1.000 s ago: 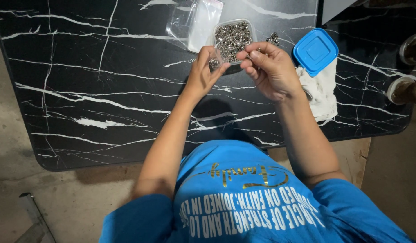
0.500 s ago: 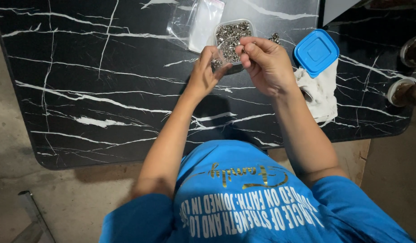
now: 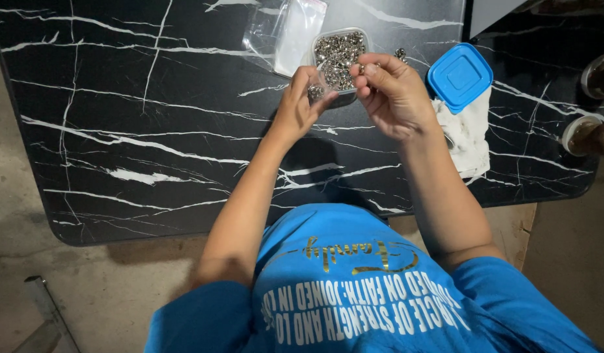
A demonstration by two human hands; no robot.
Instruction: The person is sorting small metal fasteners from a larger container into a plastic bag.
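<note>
Both hands (image 3: 354, 91) stay raised over the tub of beads (image 3: 341, 55).

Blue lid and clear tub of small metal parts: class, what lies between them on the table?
In the head view, the right hand hovers between blue lid and tub; a few loose metal bits lie there.

Colours and patterns noted at the work surface
Table (image 3: 151, 131) black with white marble veining; lid (image 3: 460, 77) bright blue; cloth (image 3: 468, 134) white; container (image 3: 341, 55) clear, holding silvery metal pieces (image 3: 344, 49); shirt (image 3: 354, 287) blue, gold and white lettering
</note>
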